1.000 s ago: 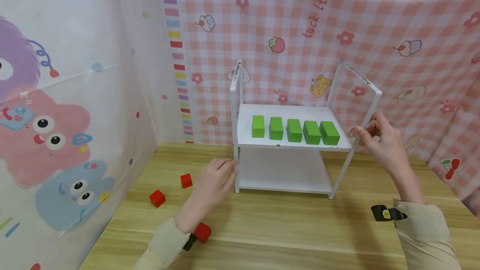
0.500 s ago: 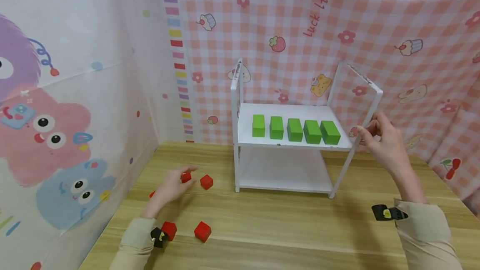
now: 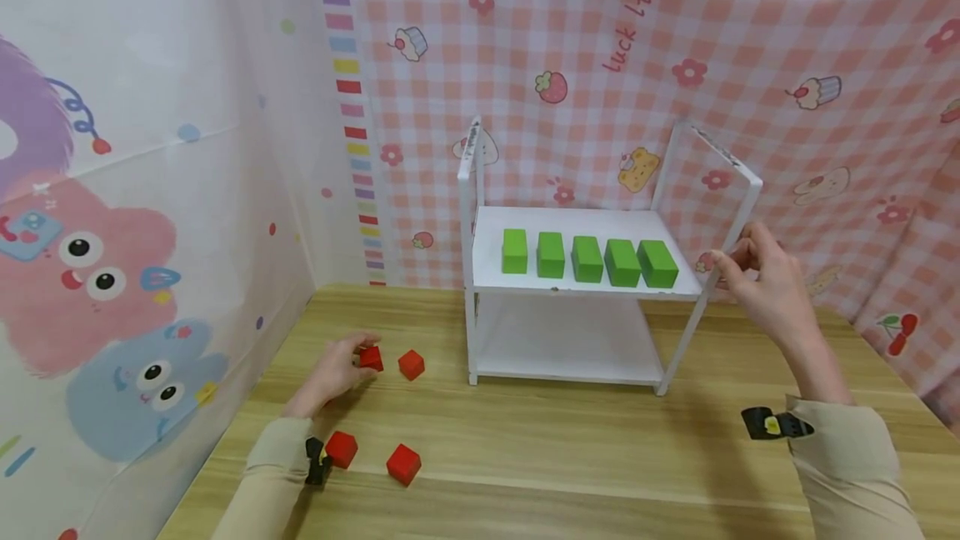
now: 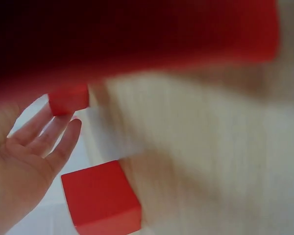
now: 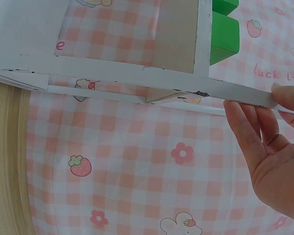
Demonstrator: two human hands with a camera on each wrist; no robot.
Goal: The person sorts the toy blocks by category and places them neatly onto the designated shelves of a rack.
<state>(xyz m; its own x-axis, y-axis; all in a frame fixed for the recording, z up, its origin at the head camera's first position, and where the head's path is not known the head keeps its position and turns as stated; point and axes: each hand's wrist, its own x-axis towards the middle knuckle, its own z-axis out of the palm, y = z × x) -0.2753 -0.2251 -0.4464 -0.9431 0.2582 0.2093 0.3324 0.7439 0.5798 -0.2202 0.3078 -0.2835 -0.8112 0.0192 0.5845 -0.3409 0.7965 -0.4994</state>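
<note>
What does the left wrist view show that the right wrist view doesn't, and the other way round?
Left wrist only: the left hand at a red block, plus two nearer red blocks, one blurred.
Right wrist only: the right hand gripping the white shelf, green blocks and pink checked cloth.
Both: part of the wooden tabletop.

Red cubes (image 3: 411, 365); white rack (image 3: 562, 340); green blocks (image 3: 587, 259); pink-and-white checked cloth (image 3: 510, 40).

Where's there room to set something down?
Free: the lower shelf of the white rack; the tabletop before it, between red blocks and right sleeve. Crowded: the upper shelf, its front lined with green blocks; left of the rack, red blocks near left grip.
</note>
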